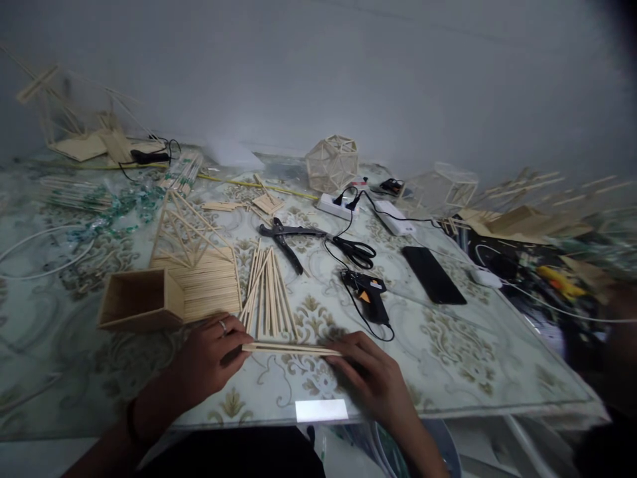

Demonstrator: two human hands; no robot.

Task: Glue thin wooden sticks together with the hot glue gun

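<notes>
a pair of sticks (293,348) is located near the front edge of the worktop (418,352). long axis: left to right, nearly parallel to that edge, right end slightly closer to it. left hand (213,352): grip pinching the left end. right hand (373,375): grip pinching the right end. loose sticks (269,292) lie just beyond, pointing toward the back edge; contact between pair and worktop cannot be told.
</notes>
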